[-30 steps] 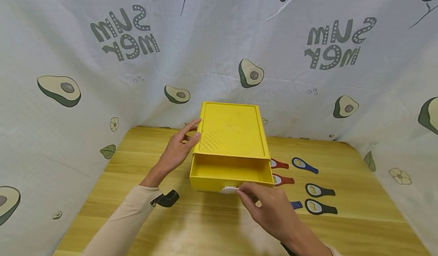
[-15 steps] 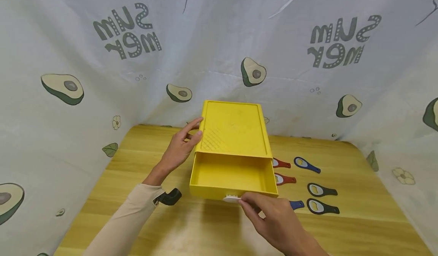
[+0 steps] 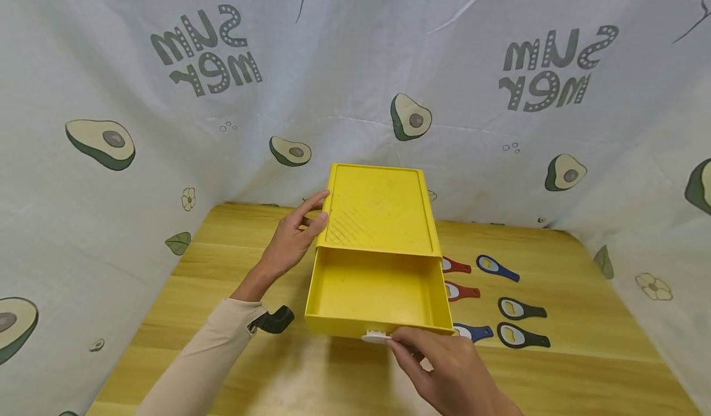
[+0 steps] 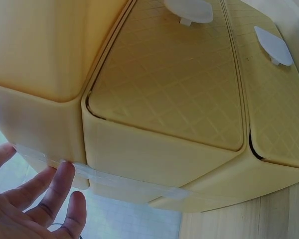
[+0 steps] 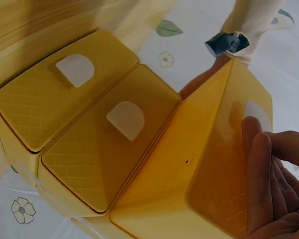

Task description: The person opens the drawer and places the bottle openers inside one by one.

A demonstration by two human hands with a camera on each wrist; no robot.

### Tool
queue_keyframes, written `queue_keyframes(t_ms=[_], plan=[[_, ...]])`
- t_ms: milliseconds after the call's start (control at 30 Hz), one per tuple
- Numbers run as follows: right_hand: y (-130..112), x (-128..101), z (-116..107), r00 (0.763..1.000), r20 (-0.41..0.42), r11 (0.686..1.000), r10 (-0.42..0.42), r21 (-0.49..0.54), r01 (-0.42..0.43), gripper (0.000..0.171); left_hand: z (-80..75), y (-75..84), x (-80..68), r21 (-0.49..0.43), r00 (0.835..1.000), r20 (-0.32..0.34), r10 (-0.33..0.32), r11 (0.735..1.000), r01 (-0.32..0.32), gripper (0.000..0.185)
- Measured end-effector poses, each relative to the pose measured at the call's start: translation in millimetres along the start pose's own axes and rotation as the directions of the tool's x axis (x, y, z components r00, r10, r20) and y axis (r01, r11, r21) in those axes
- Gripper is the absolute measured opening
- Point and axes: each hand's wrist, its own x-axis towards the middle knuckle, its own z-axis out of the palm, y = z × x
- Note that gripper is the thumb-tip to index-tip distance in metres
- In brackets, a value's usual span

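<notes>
Yellow cabinet (image 3: 383, 209) at centre of frame, three drawers high, top drawer (image 3: 339, 326) well out toward the lower middle. My right hand (image 3: 452, 366), lower right of centre, pinches the right end of the white handle (image 3: 374, 337) between thumb and finger. My left hand (image 3: 293, 237), left of centre, is spread, fingertips against the cabinet's side, gripping nothing.

Risks, as I judge them. The pinch is small and off to one end: the handle could slip from my fingers, or the uneven pull could skew the drawer and jam it. Too long a pull could bring the drawer off its support, and its front would drop. With so light a touch on the left, the cabinet could slide or tip forward; the drawer's overhang adds to that. Clear tape (image 4: 119, 179) crosses the side in the left wrist view; a fingertip snagging there might lift it. The blue opener (image 3: 479, 332) lies just beyond my right knuckles, so a careless swing could knock it.
</notes>
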Motion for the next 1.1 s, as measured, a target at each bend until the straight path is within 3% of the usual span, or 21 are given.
queue_keyframes(t_ms=[300,567,900,1100], plan=[[-12.1,-9.0,-4.4,0.999,0.019,0.999,0.03,0.013,-0.031,0.027,0.6,-0.5,0.7,0.002,1.0,0.002,0.006,1.0,-0.006,0.048],[-11.3,-13.7,0.3,0.999,-0.027,1.0,-0.018,0.022,0.019,0.023,-0.1,-1.0,0.2,0.006,1.0,0.001,-0.002,1.0,0.002,0.048],[-12.0,-15.4,-0.9,0.998,-0.052,0.999,-0.019,0.029,0.02,0.022,-0.1,-0.1,-0.4,0.008,1.0,-0.001,-0.006,1.0,0.006,0.048],[-14.3,-15.6,-8.8,0.997,-0.072,0.996,0.012,0.092,-0.005,0.014,0.4,-0.2,0.2,0.008,1.0,-0.006,-0.004,1.0,0.004,0.048]])
